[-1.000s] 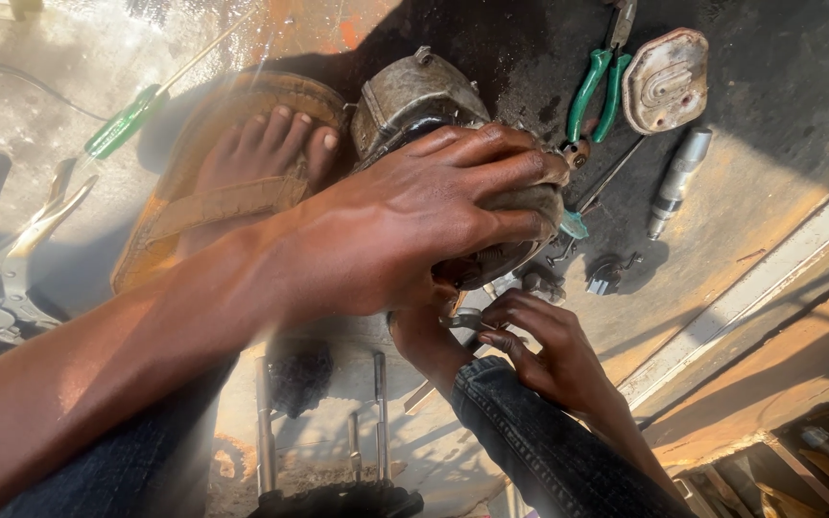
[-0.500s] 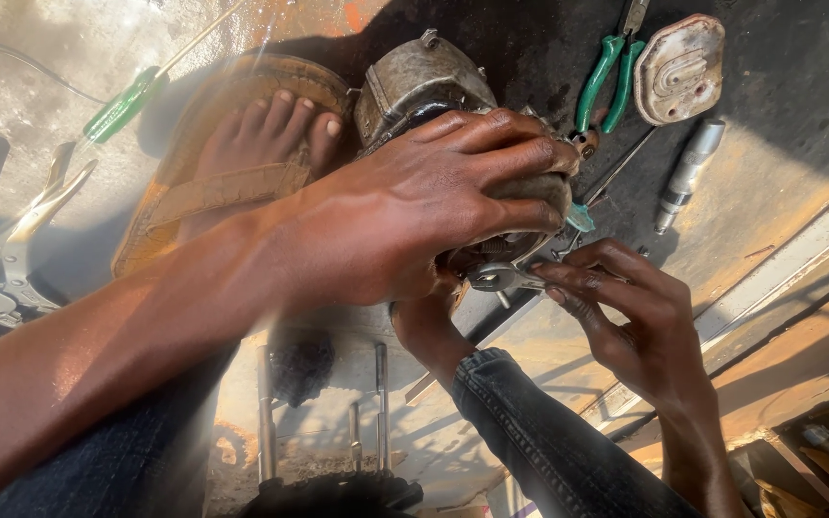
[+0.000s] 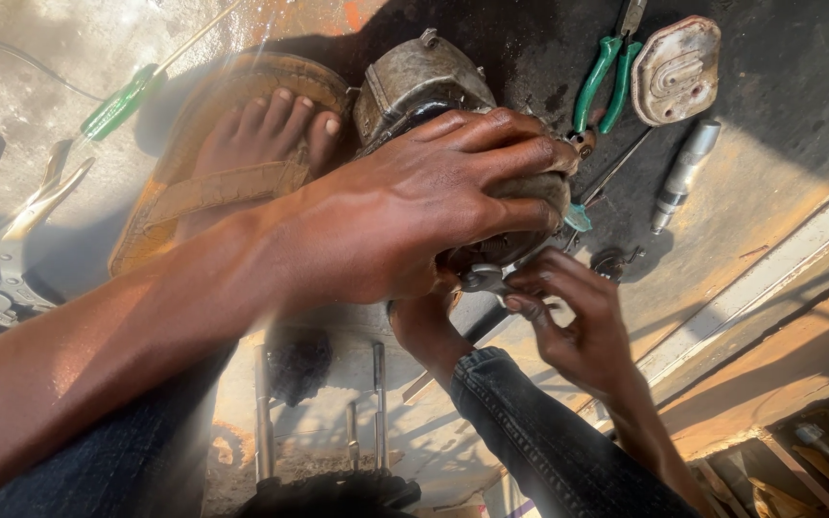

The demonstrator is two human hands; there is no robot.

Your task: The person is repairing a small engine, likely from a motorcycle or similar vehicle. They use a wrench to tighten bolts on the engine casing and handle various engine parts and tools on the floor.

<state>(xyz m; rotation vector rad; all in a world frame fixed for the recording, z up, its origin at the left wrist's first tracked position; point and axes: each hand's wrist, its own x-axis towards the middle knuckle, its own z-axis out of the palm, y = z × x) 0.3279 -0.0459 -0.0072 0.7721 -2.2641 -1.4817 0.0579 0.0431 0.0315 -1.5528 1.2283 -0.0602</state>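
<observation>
— Where's the grimy grey metal motor housing (image 3: pixel 419 86)?
— On the floor just beside the sandalled foot (image 3: pixel 261 144), long axis running away from it. The left hand (image 3: pixel 414 216) lies clamped over it, fingers spread.
— And the right hand (image 3: pixel 578 326)?
— Just below the housing, fingertips (image 3: pixel 515 302) pinched on a small metal fitting (image 3: pixel 484 278) at its near end.

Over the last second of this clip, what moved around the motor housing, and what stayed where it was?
The right hand rose from lower down by the knee and brought its fingertips to a small metal part at the lower edge of the motor housing. The left hand stayed spread over the housing. The sandalled foot, green pliers and oval cover plate stayed put.
</observation>
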